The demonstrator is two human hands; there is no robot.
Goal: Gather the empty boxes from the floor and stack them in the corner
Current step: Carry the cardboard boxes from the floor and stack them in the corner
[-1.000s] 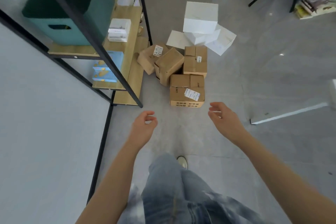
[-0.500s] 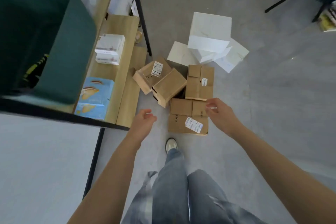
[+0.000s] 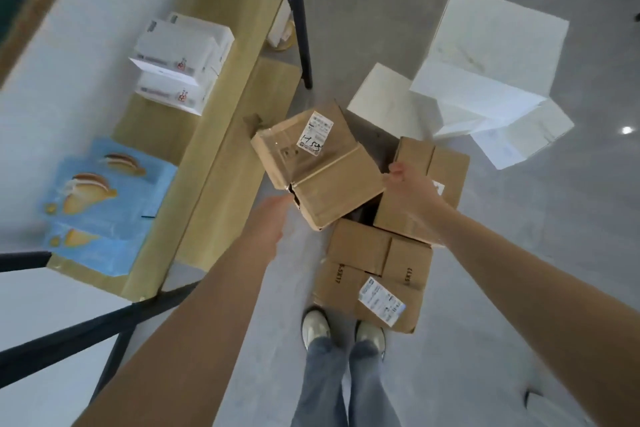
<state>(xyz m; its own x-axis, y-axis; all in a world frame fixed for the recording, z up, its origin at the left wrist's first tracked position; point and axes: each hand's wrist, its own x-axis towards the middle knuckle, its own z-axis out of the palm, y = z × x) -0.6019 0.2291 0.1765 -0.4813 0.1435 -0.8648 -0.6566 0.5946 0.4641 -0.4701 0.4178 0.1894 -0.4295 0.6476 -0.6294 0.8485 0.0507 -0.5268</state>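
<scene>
Several brown cardboard boxes lie clustered on the grey floor in front of my feet. My left hand (image 3: pixel 275 215) and my right hand (image 3: pixel 410 189) press against opposite sides of a tilted brown box (image 3: pixel 332 191). A labelled brown box (image 3: pixel 301 146) sits right behind it, touching it. To the right lies another brown box (image 3: pixel 446 166), partly under my right wrist. A labelled brown box (image 3: pixel 374 274) lies nearest my shoes. Behind the cluster, a large white box (image 3: pixel 491 55) rests on two other white boxes (image 3: pixel 381 97).
A low wooden shelf (image 3: pixel 225 121) with a black metal post (image 3: pixel 298 10) runs along the left. It carries two stacked white cartons (image 3: pixel 180 59) and a blue snack box (image 3: pixel 100 198). My shoes (image 3: pixel 315 326) stand just before the nearest box. Open floor lies to the right.
I have stepped up to the pile and leaned over it. Both hands have moved forward from open air onto the sides of the tilted brown box.
</scene>
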